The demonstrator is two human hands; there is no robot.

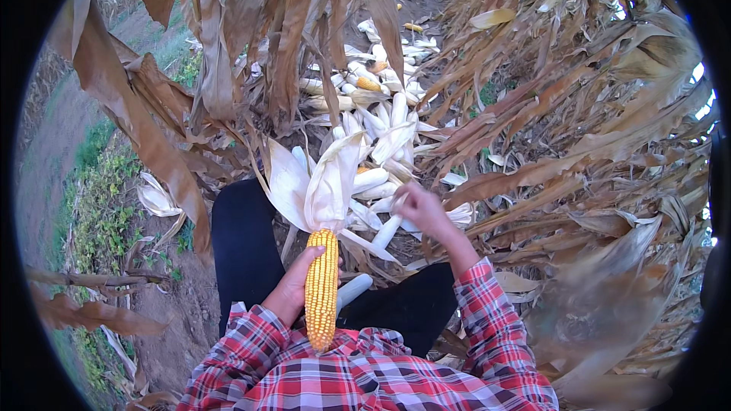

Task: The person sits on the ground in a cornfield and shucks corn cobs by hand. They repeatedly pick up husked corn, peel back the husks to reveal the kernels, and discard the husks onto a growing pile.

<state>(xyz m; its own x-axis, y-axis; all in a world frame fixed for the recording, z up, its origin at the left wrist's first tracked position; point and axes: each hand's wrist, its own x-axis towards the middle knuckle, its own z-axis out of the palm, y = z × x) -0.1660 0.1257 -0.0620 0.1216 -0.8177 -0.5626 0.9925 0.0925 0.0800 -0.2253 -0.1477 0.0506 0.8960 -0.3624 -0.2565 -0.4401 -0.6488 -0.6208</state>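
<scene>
A yellow ear of corn (pixel 321 291) is gripped in my left hand (pixel 292 288), its tip pointing toward my chest. Pale dry husk leaves (pixel 331 188) are peeled back and fan out from its far end. My right hand (pixel 421 209) is raised to the right of the ear, over the heap, with fingers curled and slightly blurred; I cannot tell whether it holds anything. Below it lies a heap of pale husks and husk-covered ears (pixel 394 137). Another pale husk-covered ear (pixel 353 290) lies by my lap, partly hidden behind the held corn.
Dry brown corn leaves (pixel 288 40) hang close in front. Leaning dry stalks and leaves (pixel 548 165) crowd the right side. Bare yellow corn (pixel 368 84) shows in the far heap. My bent knees (pixel 243 240) flank the near ground. Green weeds (pixel 108 211) grow at left.
</scene>
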